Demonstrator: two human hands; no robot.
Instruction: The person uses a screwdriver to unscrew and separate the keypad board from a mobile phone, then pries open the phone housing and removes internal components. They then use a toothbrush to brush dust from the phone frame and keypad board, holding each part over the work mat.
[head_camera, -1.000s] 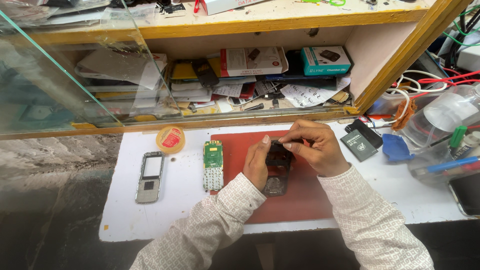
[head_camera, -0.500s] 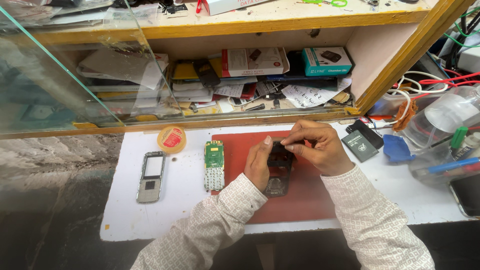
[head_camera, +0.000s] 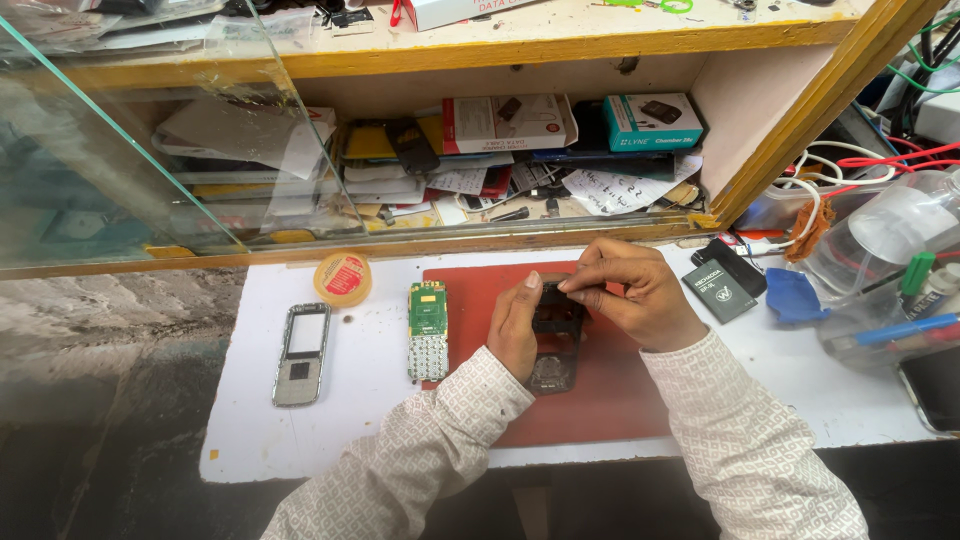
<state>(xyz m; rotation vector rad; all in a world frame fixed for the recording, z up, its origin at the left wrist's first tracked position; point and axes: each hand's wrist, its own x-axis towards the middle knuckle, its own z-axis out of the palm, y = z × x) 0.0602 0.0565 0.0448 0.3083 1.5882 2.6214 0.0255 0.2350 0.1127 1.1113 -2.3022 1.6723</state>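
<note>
A dark phone body (head_camera: 556, 345) lies on a red mat (head_camera: 600, 400) on the white worktop. My left hand (head_camera: 515, 328) grips its left side with the thumb up along the edge. My right hand (head_camera: 632, 296) pinches the phone's upper end with fingertips together; whatever is between them is hidden. To the left on the mat's edge lies a green circuit board with a white keypad (head_camera: 428, 330). Further left a silver phone front frame (head_camera: 302, 353) rests on the worktop.
A round yellow tin with a red label (head_camera: 343, 279) sits near the back. A black battery (head_camera: 720, 290) and blue piece (head_camera: 792, 295) lie at the right, beside a clear bottle (head_camera: 890, 245), wires and pens. A glass-fronted shelf (head_camera: 500, 150) holds boxes and papers.
</note>
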